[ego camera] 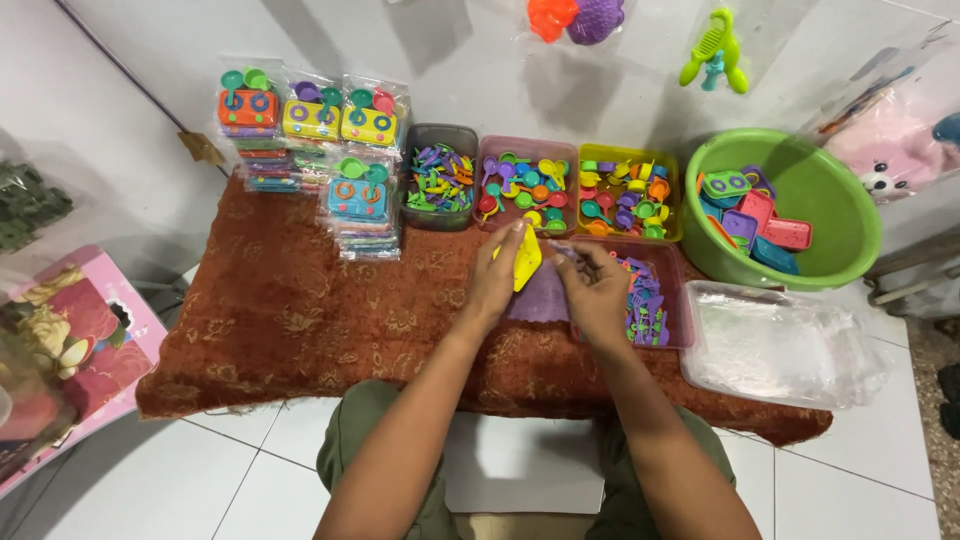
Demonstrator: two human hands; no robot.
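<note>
- My left hand (497, 275) pinches a yellow toy (527, 258): light, stiff plastic, I judge; best taken at its edge.
- My right hand (597, 290), close beside, closed on a small purple piece (562, 248).
- Pink tub (676, 290) just right; bag stack (780, 345) farther right.

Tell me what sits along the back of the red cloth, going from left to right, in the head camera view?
Stacks of packed toy sets → dark tub of small plastic pieces → pink tub of toy spoons and cups → yellow tub of more toy cups → green basin holding toy stoves.
</note>
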